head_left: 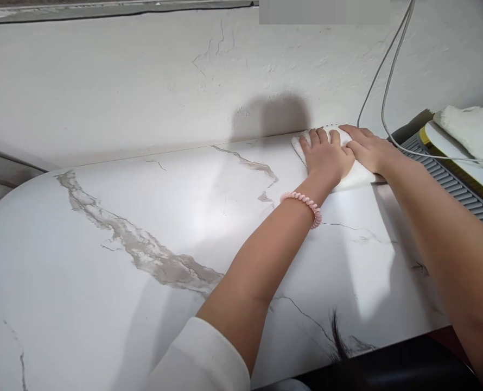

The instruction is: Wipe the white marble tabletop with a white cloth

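A white folded cloth (359,176) lies at the far right of a white marble-patterned tabletop (176,217), close to the wall. My left hand (326,157) rests on it with fingers stretched out and spread; a pink coiled band circles that wrist. Just to the right, my right hand (367,149) presses on the same cloth, fingers extended and lying flat. The two hands touch or overlap slightly. Both palms are hidden, and part of the cloth is covered by the hands.
Behind the tabletop stands a white wall (144,92) with cracks. Grey cables (388,87) hang at the right and cross over near my right forearm. A grey ridged surface (461,187) and a fluffy white piece (473,130) are at the right. Something black (400,364) is at the near edge.
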The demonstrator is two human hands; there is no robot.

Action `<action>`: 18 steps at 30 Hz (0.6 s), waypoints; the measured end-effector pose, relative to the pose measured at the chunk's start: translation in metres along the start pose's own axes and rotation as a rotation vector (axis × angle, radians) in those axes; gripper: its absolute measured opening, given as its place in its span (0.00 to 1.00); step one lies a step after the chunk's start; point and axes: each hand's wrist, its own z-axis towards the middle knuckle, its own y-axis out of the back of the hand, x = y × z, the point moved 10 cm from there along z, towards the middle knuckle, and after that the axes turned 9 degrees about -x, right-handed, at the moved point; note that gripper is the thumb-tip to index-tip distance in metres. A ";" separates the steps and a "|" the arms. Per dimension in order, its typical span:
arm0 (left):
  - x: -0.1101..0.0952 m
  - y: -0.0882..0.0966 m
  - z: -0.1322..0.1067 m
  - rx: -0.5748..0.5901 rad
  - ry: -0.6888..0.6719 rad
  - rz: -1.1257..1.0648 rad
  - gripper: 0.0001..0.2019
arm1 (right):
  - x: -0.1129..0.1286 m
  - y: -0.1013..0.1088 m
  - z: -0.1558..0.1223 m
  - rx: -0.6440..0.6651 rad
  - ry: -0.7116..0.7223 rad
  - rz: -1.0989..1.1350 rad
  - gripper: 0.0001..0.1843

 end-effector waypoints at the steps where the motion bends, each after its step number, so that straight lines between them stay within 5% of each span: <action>1: 0.001 0.000 0.001 0.002 -0.002 0.011 0.26 | 0.001 0.001 -0.001 0.018 -0.043 0.042 0.32; 7: 0.018 0.003 0.012 0.013 -0.007 0.049 0.27 | 0.014 0.002 0.007 0.001 -0.153 0.125 0.34; 18: 0.024 0.007 0.007 0.015 -0.006 0.046 0.27 | 0.019 -0.003 0.006 -0.057 -0.105 0.094 0.34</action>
